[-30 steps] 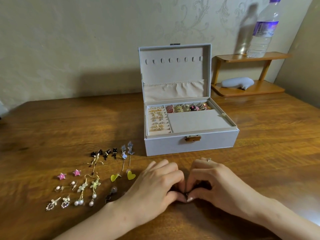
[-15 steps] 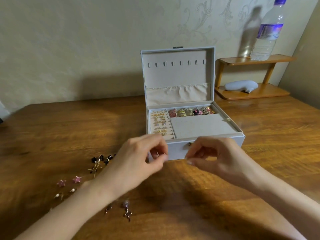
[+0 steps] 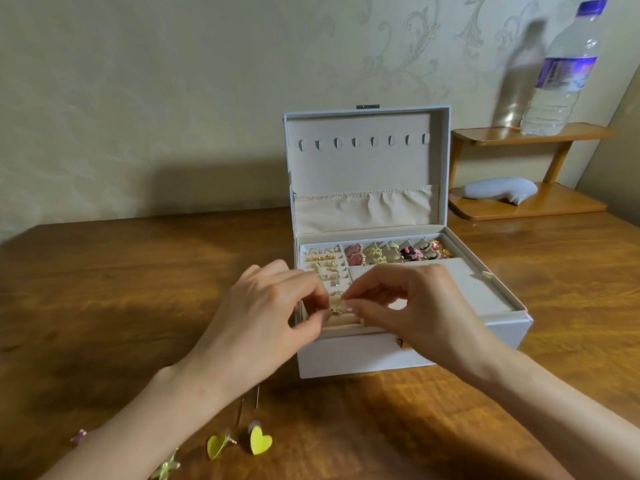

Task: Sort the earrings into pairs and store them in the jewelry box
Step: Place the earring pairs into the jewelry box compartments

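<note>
Two hands over the open jewelry box, left hand and right hand together pinching one small gold earring, yellow heart earrings nearby.

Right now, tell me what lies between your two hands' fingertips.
Head view: a small gold earring, pinched by left hand and right hand, above the jewelry box's slotted left rows.
</note>
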Demonstrator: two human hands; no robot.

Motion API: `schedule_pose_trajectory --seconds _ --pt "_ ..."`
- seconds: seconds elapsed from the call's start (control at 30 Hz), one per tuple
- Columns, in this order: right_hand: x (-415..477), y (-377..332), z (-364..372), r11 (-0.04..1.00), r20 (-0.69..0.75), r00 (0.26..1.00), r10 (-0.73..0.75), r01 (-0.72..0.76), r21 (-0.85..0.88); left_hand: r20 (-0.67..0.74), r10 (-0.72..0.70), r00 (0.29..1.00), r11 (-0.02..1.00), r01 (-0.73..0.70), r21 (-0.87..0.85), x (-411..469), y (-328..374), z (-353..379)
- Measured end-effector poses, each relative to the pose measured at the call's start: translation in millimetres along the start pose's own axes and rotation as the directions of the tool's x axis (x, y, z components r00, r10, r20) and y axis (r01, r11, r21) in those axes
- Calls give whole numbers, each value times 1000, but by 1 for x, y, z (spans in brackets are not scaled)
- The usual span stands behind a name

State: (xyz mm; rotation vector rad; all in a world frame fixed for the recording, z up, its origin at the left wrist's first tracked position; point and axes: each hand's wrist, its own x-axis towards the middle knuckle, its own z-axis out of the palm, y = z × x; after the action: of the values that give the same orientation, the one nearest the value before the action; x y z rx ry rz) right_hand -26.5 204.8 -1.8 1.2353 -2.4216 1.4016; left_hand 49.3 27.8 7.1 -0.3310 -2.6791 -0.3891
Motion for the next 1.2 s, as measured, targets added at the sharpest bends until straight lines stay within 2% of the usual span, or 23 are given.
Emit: schedule_pose_trajectory --seconds 0.2,0.33,0.5,0.6,0.67,0.8,1.0,1.2 --pt "0 7 6 988 14 999 -39 41 -148 40 -33 999 997 35 -65 2 -3 4" --pt "0 6 6 985 26 1000 9 -5 -170 58 -98 993 987 105 -123 4 -3 4" --pt "7 2 0 978 85 979 183 -172 -121 62 -105 993 983 113 -146 4 -1 3" --pt "10 -1 -2 963 121 958 260 -248 -102 62 -63 996 996 67 -60 5 0 5" --pt "11 -2 -2 956 141 947 289 -278 -98 50 -30 998 999 31 -9 6 -1 6" --pt "17 -4 -1 944 187 927 326 -309 -117 46 -29 998 999 30 -23 7 -2 7" --pt "18 -2 1 930 154 918 366 -368 -22 -12 -11 1000 1000 10 -21 7 -2 11" --pt "16 -4 12 919 93 930 355 -329 -215 34 0 999 1000 0 -10 10 -4 11"
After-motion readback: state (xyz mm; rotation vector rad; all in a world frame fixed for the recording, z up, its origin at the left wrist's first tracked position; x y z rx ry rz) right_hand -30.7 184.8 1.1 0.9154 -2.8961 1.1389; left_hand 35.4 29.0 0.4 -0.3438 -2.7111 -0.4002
